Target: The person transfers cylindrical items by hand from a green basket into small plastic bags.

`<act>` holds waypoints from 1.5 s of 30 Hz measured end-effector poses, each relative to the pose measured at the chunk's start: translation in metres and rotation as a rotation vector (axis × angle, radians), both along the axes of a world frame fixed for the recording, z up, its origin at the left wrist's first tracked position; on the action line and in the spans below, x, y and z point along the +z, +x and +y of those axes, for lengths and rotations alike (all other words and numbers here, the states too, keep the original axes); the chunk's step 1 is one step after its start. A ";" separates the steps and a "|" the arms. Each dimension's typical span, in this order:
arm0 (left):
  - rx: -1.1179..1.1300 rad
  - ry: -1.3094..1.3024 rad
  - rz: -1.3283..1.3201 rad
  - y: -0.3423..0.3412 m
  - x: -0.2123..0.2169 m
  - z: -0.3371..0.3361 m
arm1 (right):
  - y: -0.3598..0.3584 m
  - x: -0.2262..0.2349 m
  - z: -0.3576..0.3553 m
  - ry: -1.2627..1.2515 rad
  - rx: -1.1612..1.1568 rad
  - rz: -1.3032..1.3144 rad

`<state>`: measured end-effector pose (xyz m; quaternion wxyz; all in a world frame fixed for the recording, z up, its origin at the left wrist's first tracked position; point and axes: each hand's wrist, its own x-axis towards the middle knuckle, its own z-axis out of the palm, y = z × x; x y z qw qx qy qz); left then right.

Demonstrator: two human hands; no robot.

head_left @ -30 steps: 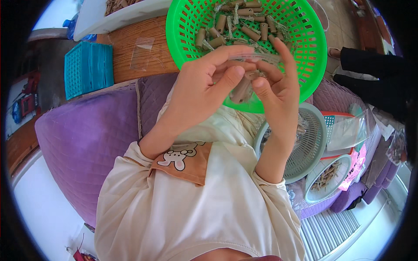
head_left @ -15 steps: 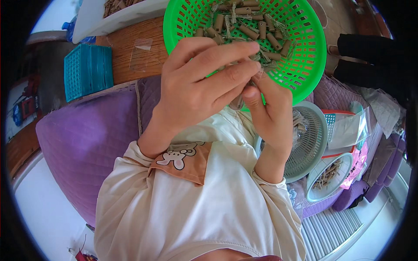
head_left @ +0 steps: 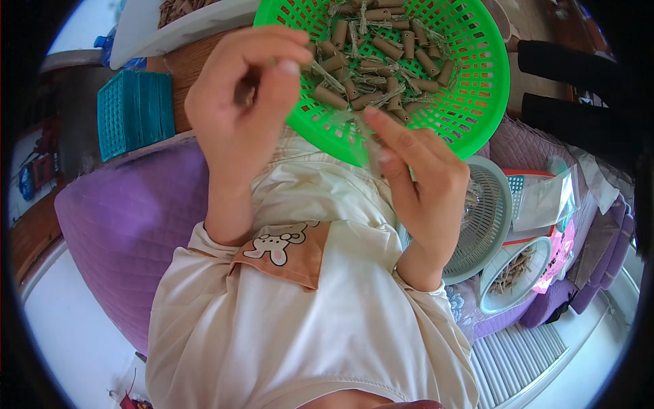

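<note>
My right hand (head_left: 426,170) pinches a small clear plastic bag (head_left: 371,146) between thumb and fingers, just over the near rim of a green basket (head_left: 480,92). The bag hangs thin and see-through, its outline hard to follow. To the left, my left hand (head_left: 238,102) is raised at the basket's left rim, slightly smeared by motion. Its fingers curl loosely, thumb and fingertips a little apart, and no held thing shows between them. Inside the basket lie many brown cardboard-like tubes (head_left: 388,48) with small holes and pale green strings (head_left: 327,76).
A stack of teal plastic baskets (head_left: 136,112) stands on the wooden table at left, below a white tray (head_left: 197,31) of brown pieces. At right are a grey colander (head_left: 487,225), a pale basin (head_left: 485,286) of thin brown pieces and clear bags (head_left: 545,204). A person's dark-clothed legs (head_left: 565,65) are beyond.
My hands were together over the basket; now they have parted. The left hand has moved left, away from the right, which keeps the clear bag. More tubes in the basket are uncovered.
</note>
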<state>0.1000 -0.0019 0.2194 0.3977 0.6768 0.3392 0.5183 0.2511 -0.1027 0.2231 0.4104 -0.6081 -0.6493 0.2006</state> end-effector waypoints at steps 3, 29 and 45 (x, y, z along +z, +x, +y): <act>-0.035 0.353 0.148 0.002 0.004 -0.015 | -0.002 0.005 0.002 -0.086 -0.085 0.086; 0.097 -0.146 -0.165 -0.008 -0.031 0.031 | -0.007 -0.002 -0.004 0.057 0.009 0.065; -0.405 -0.307 -0.094 0.033 -0.014 -0.027 | -0.002 -0.007 -0.006 -0.056 -0.119 1.142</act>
